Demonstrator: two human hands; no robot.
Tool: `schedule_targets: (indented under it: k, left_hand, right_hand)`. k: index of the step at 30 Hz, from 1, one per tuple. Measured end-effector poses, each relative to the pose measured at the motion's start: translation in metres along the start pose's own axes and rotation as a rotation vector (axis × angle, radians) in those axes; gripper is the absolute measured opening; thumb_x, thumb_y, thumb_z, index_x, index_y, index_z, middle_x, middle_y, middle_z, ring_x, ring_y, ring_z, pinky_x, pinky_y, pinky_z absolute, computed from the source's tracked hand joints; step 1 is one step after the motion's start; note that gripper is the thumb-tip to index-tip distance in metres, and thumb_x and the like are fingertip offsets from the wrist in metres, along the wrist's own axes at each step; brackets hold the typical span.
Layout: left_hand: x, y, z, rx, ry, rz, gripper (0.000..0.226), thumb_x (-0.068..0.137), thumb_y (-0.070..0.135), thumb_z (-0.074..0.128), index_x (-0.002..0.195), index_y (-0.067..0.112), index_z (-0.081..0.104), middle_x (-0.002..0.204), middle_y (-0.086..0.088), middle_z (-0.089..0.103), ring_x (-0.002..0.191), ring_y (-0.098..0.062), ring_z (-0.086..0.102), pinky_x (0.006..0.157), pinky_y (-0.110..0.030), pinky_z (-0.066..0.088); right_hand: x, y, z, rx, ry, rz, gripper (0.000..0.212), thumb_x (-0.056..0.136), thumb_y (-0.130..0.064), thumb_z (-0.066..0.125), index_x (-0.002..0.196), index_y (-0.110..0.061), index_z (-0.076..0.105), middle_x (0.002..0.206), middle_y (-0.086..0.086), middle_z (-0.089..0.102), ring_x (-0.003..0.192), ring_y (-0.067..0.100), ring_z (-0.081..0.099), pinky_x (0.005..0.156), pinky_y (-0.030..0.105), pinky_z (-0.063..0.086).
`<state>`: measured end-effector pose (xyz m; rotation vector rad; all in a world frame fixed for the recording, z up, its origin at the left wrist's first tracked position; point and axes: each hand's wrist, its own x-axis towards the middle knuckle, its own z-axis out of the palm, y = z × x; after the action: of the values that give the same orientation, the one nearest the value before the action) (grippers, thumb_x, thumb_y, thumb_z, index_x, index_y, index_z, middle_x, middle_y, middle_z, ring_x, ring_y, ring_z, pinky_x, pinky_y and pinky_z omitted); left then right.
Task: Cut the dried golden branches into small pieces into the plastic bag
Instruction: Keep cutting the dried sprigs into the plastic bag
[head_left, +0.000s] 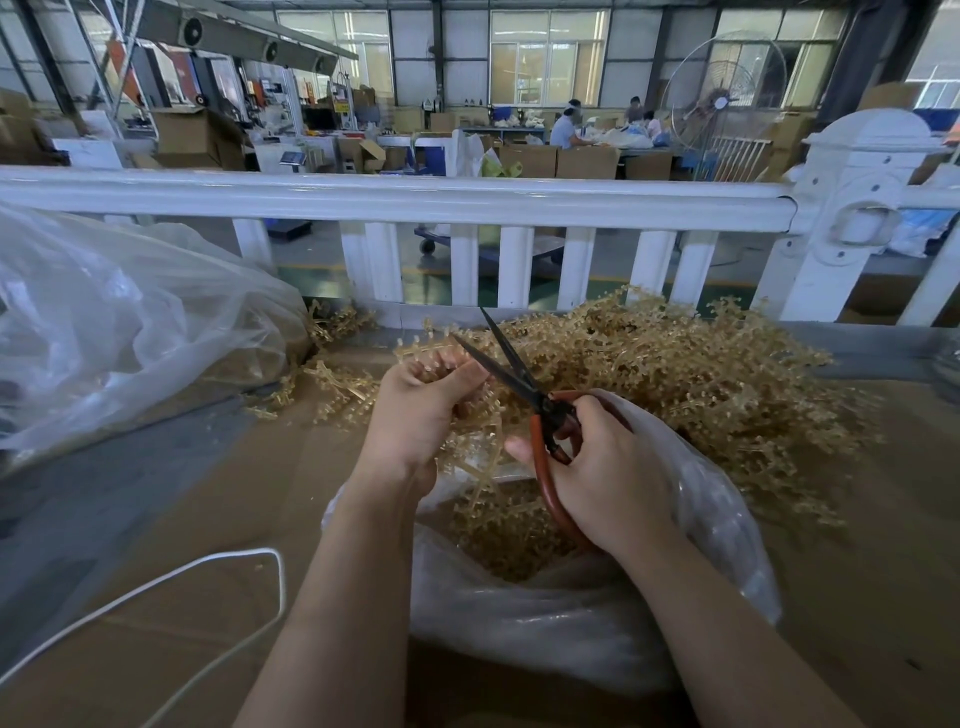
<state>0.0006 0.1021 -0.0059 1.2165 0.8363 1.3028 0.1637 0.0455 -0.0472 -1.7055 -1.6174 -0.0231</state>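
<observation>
Above the clear plastic bag (571, 613), left hand (415, 410) pinches dried golden branches (470, 436); right hand (608, 467) grips open red-handled scissors (524, 389); no writing readable

A white railing (395, 200) with a thick post (852, 208) separates the near side from a big workshop hall. Behind it stand many cardboard boxes (587, 161), a large standing fan (724, 104) and a green floor (311, 278), and some people (566, 127) sit at a far table. Daylight comes through wide windows (548, 57) in the back wall.
</observation>
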Motion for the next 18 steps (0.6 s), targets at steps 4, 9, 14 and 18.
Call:
schedule_targets:
  k: [4,9,14,18]
  left_hand:
    - [0.0004,-0.0009,-0.0013,-0.006,0.004,0.002,0.034,0.087,0.002,0.070,0.059,0.020,0.069,0.059,0.002,0.060,0.057,-0.012,0.053,0.061,-0.029,0.045]
    - [0.0012,-0.0019,-0.0014,-0.009,0.004,0.004,0.032,0.086,0.003,0.070,0.060,0.021,0.074,0.058,0.005,0.061,0.054,-0.010,0.053,0.055,-0.025,0.045]
    - [0.0023,-0.0033,-0.0021,-0.012,-0.012,0.014,0.034,0.086,0.003,0.070,0.057,0.021,0.071,0.060,0.003,0.062,0.057,-0.011,0.053,0.058,-0.025,0.045]
    - [0.0022,-0.0034,-0.0016,-0.040,-0.006,0.008,0.020,0.085,0.004,0.071,0.067,0.014,0.069,0.067,-0.003,0.064,0.059,-0.011,0.055,0.057,-0.021,0.046]
  right_hand:
    - [0.0006,0.0005,0.0003,0.005,-0.013,0.001,0.074,0.066,-0.090,0.038,0.096,-0.025,0.057,0.090,-0.014,0.065,0.080,0.007,0.061,0.065,0.027,0.054]
    - [0.0000,0.0016,0.0000,-0.002,-0.011,-0.014,0.074,0.066,-0.091,0.039,0.094,-0.025,0.059,0.078,-0.014,0.064,0.072,0.005,0.061,0.060,0.030,0.055]
    - [-0.0006,0.0039,0.0009,-0.006,0.025,-0.031,0.067,0.068,-0.089,0.042,0.081,-0.025,0.056,0.059,-0.013,0.058,0.056,0.002,0.056,0.049,0.026,0.049]
    - [-0.0007,0.0057,0.0017,-0.002,0.049,-0.055,0.064,0.070,-0.088,0.042,0.076,-0.026,0.054,0.058,-0.013,0.058,0.055,0.002,0.056,0.049,0.024,0.048]
